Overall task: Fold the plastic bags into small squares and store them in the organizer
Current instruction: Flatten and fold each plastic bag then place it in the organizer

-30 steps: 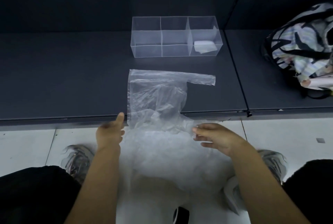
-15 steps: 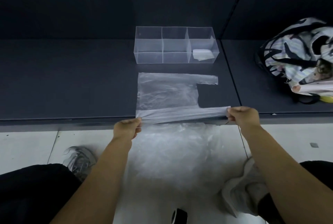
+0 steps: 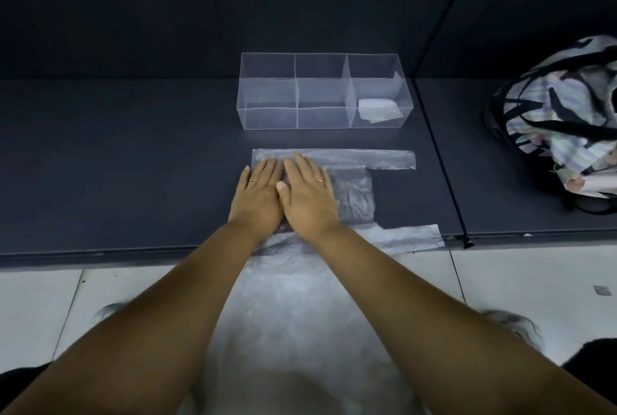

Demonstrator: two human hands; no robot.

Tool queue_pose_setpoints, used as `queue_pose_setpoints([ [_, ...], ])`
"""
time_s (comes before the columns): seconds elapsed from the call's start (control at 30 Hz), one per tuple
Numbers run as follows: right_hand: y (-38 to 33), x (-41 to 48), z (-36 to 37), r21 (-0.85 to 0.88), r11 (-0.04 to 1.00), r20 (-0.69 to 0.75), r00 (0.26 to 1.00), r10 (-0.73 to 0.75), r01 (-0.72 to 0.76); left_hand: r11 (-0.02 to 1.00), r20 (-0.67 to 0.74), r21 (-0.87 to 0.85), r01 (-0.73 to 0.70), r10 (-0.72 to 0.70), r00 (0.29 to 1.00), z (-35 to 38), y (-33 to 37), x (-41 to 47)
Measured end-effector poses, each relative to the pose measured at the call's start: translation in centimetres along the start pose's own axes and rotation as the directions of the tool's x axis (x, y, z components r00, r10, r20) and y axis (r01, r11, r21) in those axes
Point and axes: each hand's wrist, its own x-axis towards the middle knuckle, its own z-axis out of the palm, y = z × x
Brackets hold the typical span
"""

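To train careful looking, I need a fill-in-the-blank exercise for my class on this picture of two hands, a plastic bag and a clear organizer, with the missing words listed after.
1. The left hand and the right hand rest palm ___ on the plastic bag.
2. Each hand wears a ___ on one finger.
3. The folded bag lies in the organizer's ___ end compartment.
4. The plastic bag's near part hangs over the shelf edge towards the ___.
Missing words: down; ring; right; floor.

Light: dim on my dark shelf [image 3: 133, 164], brighter on the pale floor [image 3: 517, 281]
Glare: soft sheen on the bag [image 3: 354, 194]
Blur: my shoes [image 3: 514, 321] smeared
Edges: my forearms [image 3: 167, 314] stretch wide toward the corners
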Motion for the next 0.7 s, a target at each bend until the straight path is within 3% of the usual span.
queue_pose_setpoints([
  [0.1, 4.5, 0.8, 0.7, -0.194, 0.979, 0.040, 0.997, 0.071, -0.062, 1.000, -0.039, -0.008, 0.013, -0.013, 0.999, 1.7, -0.7, 0.4],
  [0.17, 8.5, 0.4, 0.1, -0.266, 0.950, -0.021, 0.986, 0.163, -0.162, 1.000, -0.065, 0.001, 0.017, -0.017, 0.998, 2.2, -0.8, 0.4],
  [0.33, 15.9, -2.0, -3.7, -0.224, 0.866, -0.252, 0.885, 0.392, -0.447, 0.998, 0.012, -0.054, 0.024, -0.023, 1.000, 1.5, -0.7, 0.3],
  [0.37, 16.0, -2.8, -4.3, -0.199, 0.878, -0.286, 0.883, 0.372, -0.435, 0.994, 0.017, -0.107, 0.007, -0.006, 1.000, 1.0, -0.6, 0.1],
  [0.43, 14.5, -4.7, -4.7, -0.104, 0.966, -0.300, 0.934, 0.196, -0.236, 0.974, -0.078, -0.208, -0.091, 0.076, 0.994, 0.1, -0.4, -1.4],
  [0.5, 11.5, -7.5, -3.8, 0.003, 0.999, -0.195, 0.980, -0.043, 0.044, 0.942, -0.246, -0.210, -0.260, 0.207, 0.947, -0.3, -0.1, -4.3],
  [0.57, 8.7, -10.4, -1.9, -0.027, 0.970, -0.021, 0.970, -0.242, 0.242, 0.903, -0.275, -0.142, -0.405, 0.357, 0.892, 0.4, 0.2, -7.5],
  [0.63, 7.1, -11.9, -0.2, -0.118, 0.941, 0.063, 0.948, -0.311, 0.316, 0.892, -0.185, -0.021, -0.451, 0.440, 0.879, 1.3, 0.0, -9.6],
  [0.7, 6.7, -11.7, 0.2, -0.143, 0.960, -0.036, 0.969, -0.246, 0.239, 0.911, -0.210, 0.051, -0.409, 0.410, 0.888, 1.8, -0.6, -10.2],
])
